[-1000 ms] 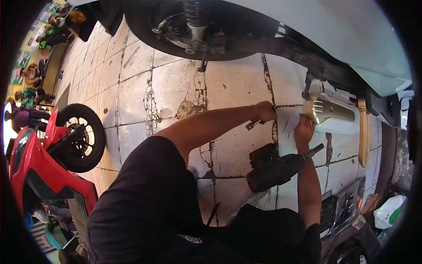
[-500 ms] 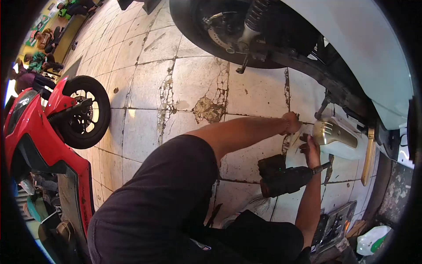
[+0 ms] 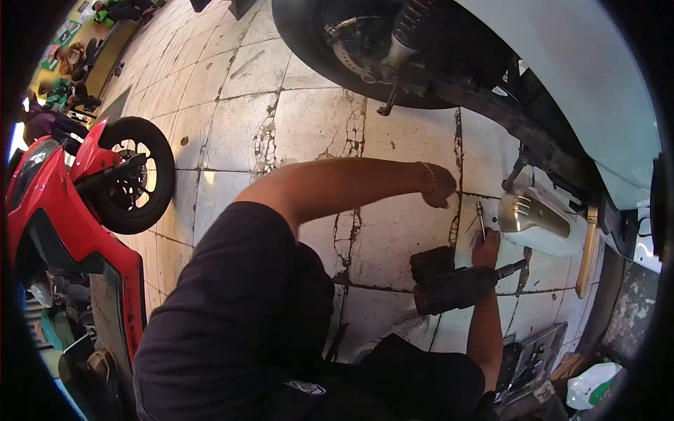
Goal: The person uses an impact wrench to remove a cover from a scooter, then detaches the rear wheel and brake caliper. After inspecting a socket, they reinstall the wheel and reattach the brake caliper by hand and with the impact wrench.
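My left hand (image 3: 439, 186) is above the tiles, its fingers curled in. Whatever it may hold is hidden. Lower and to the right, my right hand (image 3: 486, 249) is closed round a slim silver metal rod (image 3: 481, 215) that points away from me. A black cordless power driver (image 3: 456, 288) with a long dark shaft overlaps my right wrist in the view. Just beyond my right hand, a white and gold scooter cover panel (image 3: 540, 217) lies on the floor.
A white scooter (image 3: 562, 63) with a black wheel (image 3: 309, 49) stands ahead. A red motorbike (image 3: 70, 196) is at left. An open tool case (image 3: 537, 361) sits lower right, near a white and green part (image 3: 593, 386). Several people (image 3: 63, 105) sit far back.
My left hand has drawn back to the left, away from the right hand. The right hand's fingers, spread before, have closed round the silver rod and sit slightly lower.
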Demonstrator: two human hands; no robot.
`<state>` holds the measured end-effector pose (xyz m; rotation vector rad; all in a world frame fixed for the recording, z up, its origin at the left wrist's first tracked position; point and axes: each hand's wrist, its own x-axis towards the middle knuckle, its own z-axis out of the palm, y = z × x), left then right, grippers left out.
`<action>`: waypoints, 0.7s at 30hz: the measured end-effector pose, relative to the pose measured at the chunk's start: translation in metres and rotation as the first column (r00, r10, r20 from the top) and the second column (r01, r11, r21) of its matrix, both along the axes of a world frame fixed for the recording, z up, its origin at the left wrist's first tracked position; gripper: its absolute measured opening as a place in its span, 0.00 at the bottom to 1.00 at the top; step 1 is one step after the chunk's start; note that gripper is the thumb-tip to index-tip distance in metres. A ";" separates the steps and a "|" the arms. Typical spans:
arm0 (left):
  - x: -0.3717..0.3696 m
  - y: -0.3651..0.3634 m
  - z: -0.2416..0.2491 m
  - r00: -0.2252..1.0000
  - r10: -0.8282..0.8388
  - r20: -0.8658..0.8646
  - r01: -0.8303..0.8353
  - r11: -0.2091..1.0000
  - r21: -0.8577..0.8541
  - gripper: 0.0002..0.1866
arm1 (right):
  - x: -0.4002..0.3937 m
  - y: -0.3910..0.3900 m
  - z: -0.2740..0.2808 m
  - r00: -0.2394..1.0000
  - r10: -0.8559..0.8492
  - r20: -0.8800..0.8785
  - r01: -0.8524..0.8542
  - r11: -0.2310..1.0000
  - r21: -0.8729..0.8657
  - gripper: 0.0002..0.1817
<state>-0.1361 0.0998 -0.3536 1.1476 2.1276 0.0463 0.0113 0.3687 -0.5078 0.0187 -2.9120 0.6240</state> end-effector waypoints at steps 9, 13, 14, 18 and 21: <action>0.054 -0.112 -0.041 0.895 0.292 0.336 -0.399 0.862 0.314 0.29 | 0.025 0.011 -0.014 0.989 -0.139 -0.049 0.142 0.987 0.073 0.13; 0.078 -0.136 -0.054 0.872 0.315 0.376 -0.438 0.843 0.310 0.29 | 0.048 0.018 -0.008 0.983 -0.184 -0.028 0.186 0.967 0.175 0.16; 0.080 -0.141 -0.054 0.871 0.309 0.382 -0.435 0.846 0.308 0.30 | 0.050 0.021 -0.007 0.982 -0.185 -0.035 0.188 0.967 0.172 0.17; 0.077 -0.161 -0.058 0.766 0.391 0.510 -0.621 0.656 0.430 0.27 | 0.054 0.024 -0.004 0.971 -0.238 0.027 0.223 0.938 0.265 0.23; 0.073 -0.166 -0.045 0.505 0.555 0.661 -0.853 0.440 0.282 0.24 | 0.054 0.031 -0.023 0.963 -0.086 -0.257 0.143 0.967 0.213 0.26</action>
